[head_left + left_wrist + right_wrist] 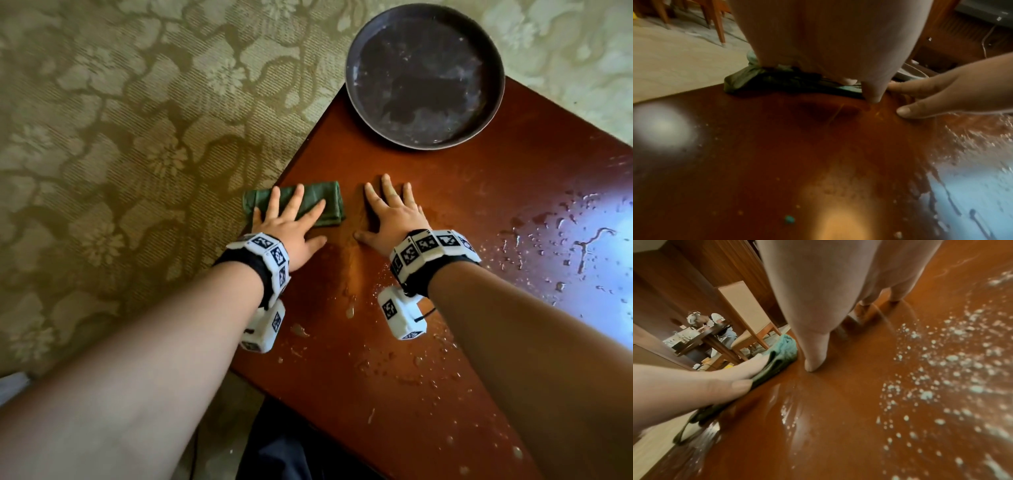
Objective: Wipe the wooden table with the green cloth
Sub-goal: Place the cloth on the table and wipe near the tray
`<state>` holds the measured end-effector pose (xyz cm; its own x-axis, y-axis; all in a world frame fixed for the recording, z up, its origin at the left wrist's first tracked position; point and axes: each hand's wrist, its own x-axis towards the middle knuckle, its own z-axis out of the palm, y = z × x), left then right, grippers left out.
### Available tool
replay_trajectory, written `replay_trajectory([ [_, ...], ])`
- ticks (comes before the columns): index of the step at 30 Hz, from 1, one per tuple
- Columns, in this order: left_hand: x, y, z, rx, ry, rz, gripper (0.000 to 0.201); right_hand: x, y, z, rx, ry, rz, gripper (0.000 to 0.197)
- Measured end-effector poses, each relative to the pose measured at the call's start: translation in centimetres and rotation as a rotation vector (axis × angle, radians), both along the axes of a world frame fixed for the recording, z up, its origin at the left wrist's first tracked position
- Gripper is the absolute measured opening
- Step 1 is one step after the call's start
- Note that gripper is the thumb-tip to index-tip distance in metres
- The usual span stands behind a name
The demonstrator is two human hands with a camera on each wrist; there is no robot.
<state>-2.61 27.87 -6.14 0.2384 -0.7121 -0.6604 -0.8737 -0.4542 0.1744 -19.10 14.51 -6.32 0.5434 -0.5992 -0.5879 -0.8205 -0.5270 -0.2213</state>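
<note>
A folded green cloth (329,202) lies at the left edge of the reddish wooden table (428,342). My left hand (289,219) lies flat on it with fingers spread and straight. Just to its right, my right hand (390,214) rests flat on the bare wood with fingers spread, holding nothing. Water drops and streaks (582,246) cover the table to the right and near me. The left wrist view shows the cloth (760,81) under my palm and my right hand (937,97) beside it. In the right wrist view the cloth (785,348) lies left of my thumb.
A round dark tray (424,75), wet inside, stands at the table's far corner, partly over the edge. Patterned carpet (120,137) lies to the left, below the table edge. Chairs (748,321) and a seated person show far off in the right wrist view.
</note>
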Motion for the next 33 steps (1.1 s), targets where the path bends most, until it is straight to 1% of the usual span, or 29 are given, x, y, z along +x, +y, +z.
replay_trajectory([
  [3, -1.3, 0.8, 0.2, -0.003, 0.001, 0.06, 0.07, 0.2, 0.1, 0.2, 0.001, 0.019, -0.007, 0.09],
  [6, -3.2, 3.4, 0.2, -0.019, -0.024, 0.069, 0.07, 0.9, 0.7, 0.8, -0.044, 0.013, -0.009, 0.086],
  [9, -4.8, 6.6, 0.4, 0.027, -0.012, 0.056, 0.071, 1.6, 2.3, 0.9, -0.049, -0.038, 0.108, 0.081],
  [12, -6.2, 9.7, 0.7, 0.076, 0.024, 0.049, 0.071, 1.6, 3.5, 0.3, -0.007, 0.006, 0.171, 0.08],
  [15, -6.6, 11.9, 1.0, 0.095, 0.056, -0.014, 0.069, 1.5, 3.2, 0.3, 0.027, 0.03, 0.157, 0.083],
  [17, -5.8, 12.4, 1.0, 0.084, 0.059, -0.081, 0.068, 1.6, 3.0, 0.4, 0.042, 0.032, 0.162, 0.084],
  [20, -3.8, 11.5, 0.7, 0.065, 0.056, -0.183, 0.065, 1.7, 2.9, 0.3, 0.049, 0.031, 0.156, 0.084],
  [22, -2.7, 10.2, 0.6, 0.06, 0.037, -0.203, 0.065, 1.7, 2.9, 0.4, 0.056, 0.034, 0.153, 0.084],
  [24, -2.0, 8.4, 0.5, 0.054, 0.009, -0.183, 0.065, 1.7, 2.8, 0.5, 0.069, 0.039, 0.15, 0.081],
  [26, -1.7, 6.3, 0.4, 0.034, -0.004, -0.13, 0.066, 2.0, 2.5, 0.9, 0.091, 0.043, 0.139, 0.073],
  [29, -2.0, 3.4, 0.4, 0.024, 0.008, -0.054, 0.067, 2.6, 1.7, 1.4, 0.145, 0.107, 0.13, 0.067],
  [31, -2.3, 2.6, 0.5, 0.026, 0.002, -0.054, 0.068, 3.0, 1.4, 1.6, 0.162, 0.144, 0.141, 0.069],
  [33, -2.5, 3.2, 0.5, 0.014, -0.018, -0.113, 0.068, 3.1, 1.3, 1.6, 0.16, 0.156, 0.141, 0.071],
])
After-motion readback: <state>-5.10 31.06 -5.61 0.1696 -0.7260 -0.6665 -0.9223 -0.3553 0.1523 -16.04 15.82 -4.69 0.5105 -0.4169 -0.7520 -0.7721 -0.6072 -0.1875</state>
